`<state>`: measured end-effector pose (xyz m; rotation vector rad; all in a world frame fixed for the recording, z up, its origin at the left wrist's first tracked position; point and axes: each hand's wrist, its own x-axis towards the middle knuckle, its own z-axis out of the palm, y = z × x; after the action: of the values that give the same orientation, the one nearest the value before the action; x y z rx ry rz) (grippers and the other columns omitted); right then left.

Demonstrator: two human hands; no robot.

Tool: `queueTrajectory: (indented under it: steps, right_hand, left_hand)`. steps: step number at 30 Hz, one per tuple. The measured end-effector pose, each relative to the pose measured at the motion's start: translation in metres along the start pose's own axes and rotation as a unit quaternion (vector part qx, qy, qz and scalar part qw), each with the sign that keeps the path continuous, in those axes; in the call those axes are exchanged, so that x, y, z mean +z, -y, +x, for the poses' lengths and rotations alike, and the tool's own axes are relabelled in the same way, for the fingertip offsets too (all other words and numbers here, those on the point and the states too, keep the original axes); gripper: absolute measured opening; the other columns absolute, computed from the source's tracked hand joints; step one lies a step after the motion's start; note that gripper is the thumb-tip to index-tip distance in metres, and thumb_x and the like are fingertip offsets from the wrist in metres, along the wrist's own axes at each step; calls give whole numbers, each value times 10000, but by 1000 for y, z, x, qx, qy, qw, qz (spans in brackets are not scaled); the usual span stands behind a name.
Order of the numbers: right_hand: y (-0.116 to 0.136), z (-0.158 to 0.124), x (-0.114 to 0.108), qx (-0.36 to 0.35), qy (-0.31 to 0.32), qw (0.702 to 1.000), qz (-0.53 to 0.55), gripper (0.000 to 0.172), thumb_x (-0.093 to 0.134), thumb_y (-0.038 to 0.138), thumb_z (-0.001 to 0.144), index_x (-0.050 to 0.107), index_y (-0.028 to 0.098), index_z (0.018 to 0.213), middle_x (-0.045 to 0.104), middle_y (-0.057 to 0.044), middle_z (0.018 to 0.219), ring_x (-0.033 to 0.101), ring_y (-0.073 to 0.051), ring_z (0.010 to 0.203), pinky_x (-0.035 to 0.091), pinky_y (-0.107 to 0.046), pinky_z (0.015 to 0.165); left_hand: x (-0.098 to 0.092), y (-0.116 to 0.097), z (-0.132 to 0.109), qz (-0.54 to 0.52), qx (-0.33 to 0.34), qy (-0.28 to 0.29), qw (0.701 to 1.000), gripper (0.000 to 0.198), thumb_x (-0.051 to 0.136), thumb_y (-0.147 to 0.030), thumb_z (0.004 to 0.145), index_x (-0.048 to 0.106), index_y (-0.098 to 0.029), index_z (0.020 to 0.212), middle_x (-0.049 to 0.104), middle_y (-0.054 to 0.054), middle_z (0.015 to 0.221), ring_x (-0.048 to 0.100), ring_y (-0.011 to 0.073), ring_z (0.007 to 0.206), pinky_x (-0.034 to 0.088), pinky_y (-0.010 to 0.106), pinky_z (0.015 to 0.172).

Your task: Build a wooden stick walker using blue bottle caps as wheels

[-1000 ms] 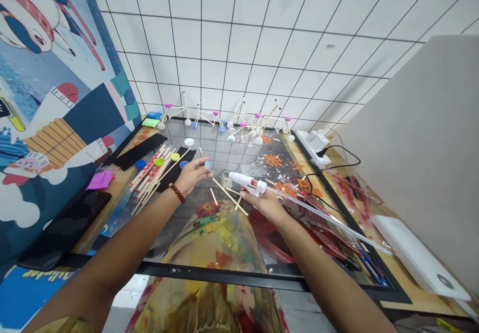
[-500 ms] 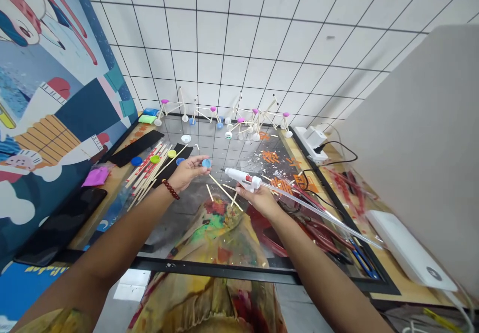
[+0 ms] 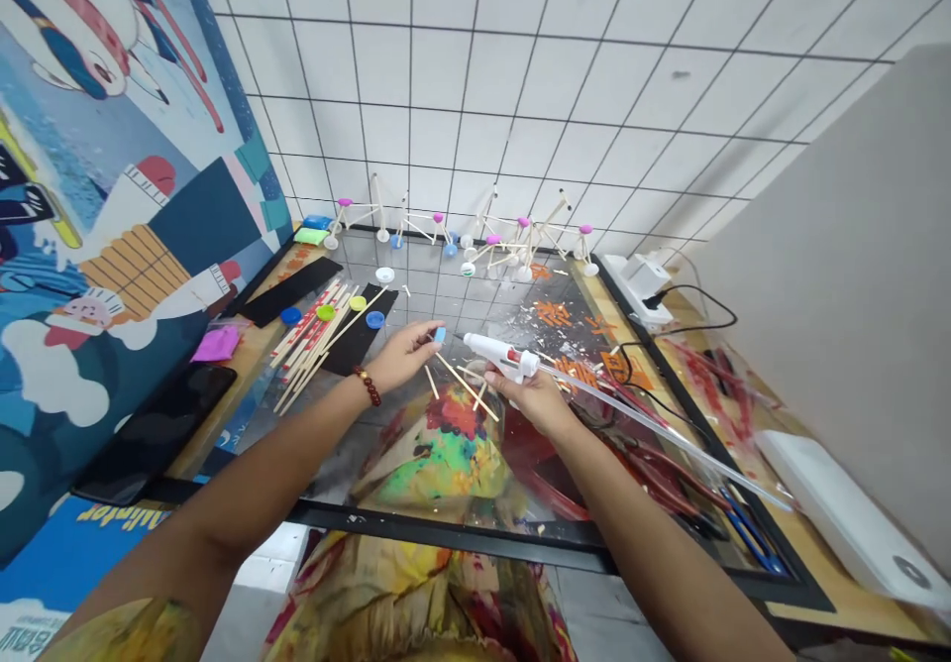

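- Right now a small light-blue cap (image 3: 440,335) is pinched between the thumb and fingertips of my left hand (image 3: 408,355), near the middle of the table (image 3: 446,535).
- Just right of it, my right hand (image 3: 531,394) is wrapped around a white glue gun (image 3: 501,353), its nozzle aimed left at the cap, with a small gap between; I can't tell whether the trigger is pressed.
- From the gun's back, a clear glue rod (image 3: 654,429) runs toward the near right.
- Below my hands, cut sticks (image 3: 468,386) lie loose, none visibly joined to the cap.
- Left of these is a spread of longer sticks (image 3: 310,335), with a green cap (image 3: 326,312) and a yellow cap (image 3: 358,302) among them.
- Along the far edge stand several stick frames (image 3: 494,240) with pink pieces and small caps; I judge those built, while the pieces close to me remain unassembled.
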<state>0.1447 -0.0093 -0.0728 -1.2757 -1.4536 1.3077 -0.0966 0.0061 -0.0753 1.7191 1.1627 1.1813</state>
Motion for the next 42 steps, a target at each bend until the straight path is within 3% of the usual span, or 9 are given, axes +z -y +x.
queueTrajectory:
  steps: [3,5,8,10,14,21,28,33,42]
  right_hand:
    - [0,-1,-1,6,2,1000,-12,464,826,548,565,707,186,830,721,-42,804,638,-206,749,491,-341,722]
    - [0,-1,-2,8,4,1000,-21,471,821,559,573,713,187,840,733,-55,835,651,-219,776,495,-346,729]
    - [0,-2,-2,22,0,1000,-22,475,825,553,566,722,191,857,747,-64,885,667,-236,828,503,-359,773]
    - [1,-3,-2,33,-3,999,-18,480,829,548,561,723,193,867,752,-65,903,673,-242,847,507,-368,794]
    - [-1,-3,-3,30,-4,999,-20,494,818,584,575,727,192,861,758,-76,902,682,-256,847,519,-385,799]
    - [-5,-3,-4,33,13,999,-19,469,810,608,611,734,205,837,760,-76,864,693,-264,845,536,-386,815]
    - [2,-8,-1,20,35,999,4,385,770,570,709,694,215,835,729,-65,843,664,-251,797,528,-381,774]
    - [4,-6,-4,14,55,998,7,332,747,526,759,680,211,840,707,-53,817,645,-232,761,513,-357,734]
    - [2,-7,-6,0,66,997,-44,274,726,467,778,669,200,804,665,-38,783,605,-201,745,490,-305,687]
  left_hand:
    - [-9,-10,-4,119,52,-48,990,401,543,-281,896,619,-156,1270,651,100,1083,610,158,841,526,301,768]
    - [-22,-20,-6,235,71,-44,968,401,543,-269,896,614,-162,1276,638,117,1133,623,187,900,526,318,792]
    - [-46,-37,-9,425,41,60,902,353,587,-259,851,670,-183,1186,653,113,1117,636,250,987,516,370,850]
    - [-59,-46,-10,479,-1,138,867,329,606,-287,833,691,-187,1135,668,102,1077,649,256,960,519,365,827]
    - [-71,-54,-11,513,-33,191,836,284,583,-297,826,703,-187,1058,666,92,1049,662,249,915,518,342,757]
    - [-74,-35,-13,491,-57,129,860,362,550,-363,883,634,-210,1200,647,81,1157,679,236,945,516,343,815]
    - [-70,-16,-12,483,-40,79,871,374,478,-424,944,608,-236,1240,667,76,1120,680,227,945,493,325,747]
    - [-70,-14,-10,470,-52,72,878,383,468,-440,951,620,-232,1234,667,63,1090,671,190,827,477,312,693]
    - [-71,-7,-9,468,-57,66,879,384,466,-454,951,642,-250,1225,679,57,1098,695,213,909,492,297,683]
